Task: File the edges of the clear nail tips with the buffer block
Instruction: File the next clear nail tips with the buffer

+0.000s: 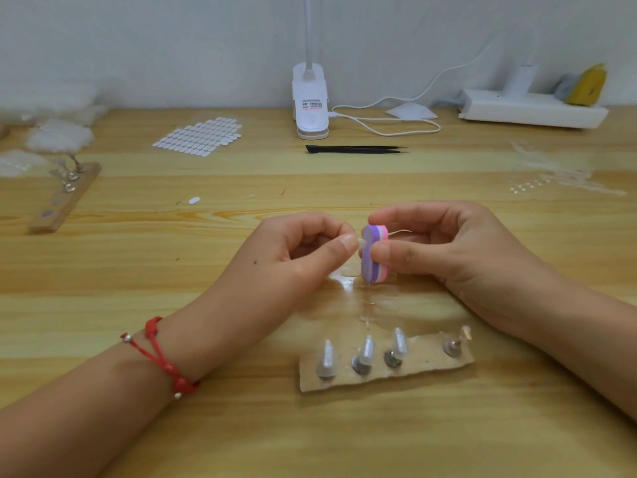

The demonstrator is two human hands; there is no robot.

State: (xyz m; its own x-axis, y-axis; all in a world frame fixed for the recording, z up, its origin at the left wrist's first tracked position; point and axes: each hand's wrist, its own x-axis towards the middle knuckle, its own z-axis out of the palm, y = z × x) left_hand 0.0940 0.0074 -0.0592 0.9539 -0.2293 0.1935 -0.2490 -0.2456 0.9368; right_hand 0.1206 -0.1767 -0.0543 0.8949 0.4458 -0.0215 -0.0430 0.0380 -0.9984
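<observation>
Near on the counter point(241, 426), a strip point(427, 365) carries upright tips point(365, 350). Beyond, the left grip point(303, 253) pinches a tip point(361, 242) pointing right against the buffer point(370, 253). The right grip point(441, 246) clamps the buffer upright, purple face leftward. Tweezers point(355, 149) lie far.

Upright nail stands point(386, 353) beneath both hands.

Left hand point(303, 251) pinching, right hand point(444, 250) gripping
</observation>
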